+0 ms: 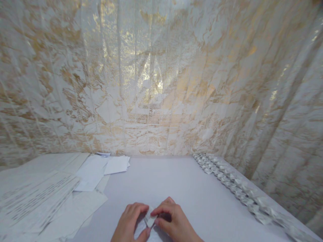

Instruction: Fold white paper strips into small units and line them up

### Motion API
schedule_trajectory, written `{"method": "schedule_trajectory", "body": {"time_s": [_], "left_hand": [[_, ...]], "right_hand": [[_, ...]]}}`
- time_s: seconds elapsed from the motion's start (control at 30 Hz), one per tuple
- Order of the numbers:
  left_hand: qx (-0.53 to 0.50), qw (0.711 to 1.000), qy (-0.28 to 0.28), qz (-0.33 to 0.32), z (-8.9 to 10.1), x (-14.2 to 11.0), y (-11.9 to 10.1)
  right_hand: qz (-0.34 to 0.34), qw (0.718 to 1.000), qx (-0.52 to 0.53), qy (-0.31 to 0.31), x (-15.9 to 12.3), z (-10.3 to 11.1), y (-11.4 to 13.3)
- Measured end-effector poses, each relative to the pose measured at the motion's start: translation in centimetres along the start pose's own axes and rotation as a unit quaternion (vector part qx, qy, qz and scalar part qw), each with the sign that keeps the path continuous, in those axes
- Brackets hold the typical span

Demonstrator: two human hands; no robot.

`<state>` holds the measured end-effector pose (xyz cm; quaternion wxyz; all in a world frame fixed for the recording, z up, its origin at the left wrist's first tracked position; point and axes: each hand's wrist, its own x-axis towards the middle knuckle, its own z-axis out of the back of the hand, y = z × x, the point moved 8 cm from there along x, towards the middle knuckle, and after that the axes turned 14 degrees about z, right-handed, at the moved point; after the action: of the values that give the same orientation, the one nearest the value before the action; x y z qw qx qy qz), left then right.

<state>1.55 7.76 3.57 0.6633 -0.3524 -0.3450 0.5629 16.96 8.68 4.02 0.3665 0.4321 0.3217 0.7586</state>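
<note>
The little folded piece [151,220] looks like white paper with flat sides. The printed sheets [37,198] are paper too, thin and dull, with no shine. The blank sheets [92,171] look smooth and matt. The folded rows [242,191] seem to be paper, all bumpy and rough with pointy bits. The bench [171,185] has a smooth, dull top. The curtain [151,74] looks thin and wavy (cloth or plastic, I can't tell), and its gold patches are glossy.

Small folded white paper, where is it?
In the head view, the small folded white paper is at the bottom, near the middle, held between the left hand and right hand.
</note>
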Motion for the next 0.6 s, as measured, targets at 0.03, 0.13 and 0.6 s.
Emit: {"method": "schedule_trajectory", "body": {"time_s": [0.03, 0.13, 0.6], "left_hand": [[0.035, 0.999, 0.000, -0.009, -0.2, 0.0, 0.1], [0.104, 0.994, 0.006, -0.027, -0.7, 0.1, 0.0], [0.210, 0.977, 0.030, -0.028, -0.5, 0.0, -1.3]], "right_hand": [[0.004, 0.999, -0.035, 0.023, 0.0, -0.2, 0.1], [0.007, 0.991, -0.116, 0.065, 0.1, -0.7, 0.3], [0.077, 0.973, -0.191, 0.102, 0.2, -1.3, 0.8]]}}
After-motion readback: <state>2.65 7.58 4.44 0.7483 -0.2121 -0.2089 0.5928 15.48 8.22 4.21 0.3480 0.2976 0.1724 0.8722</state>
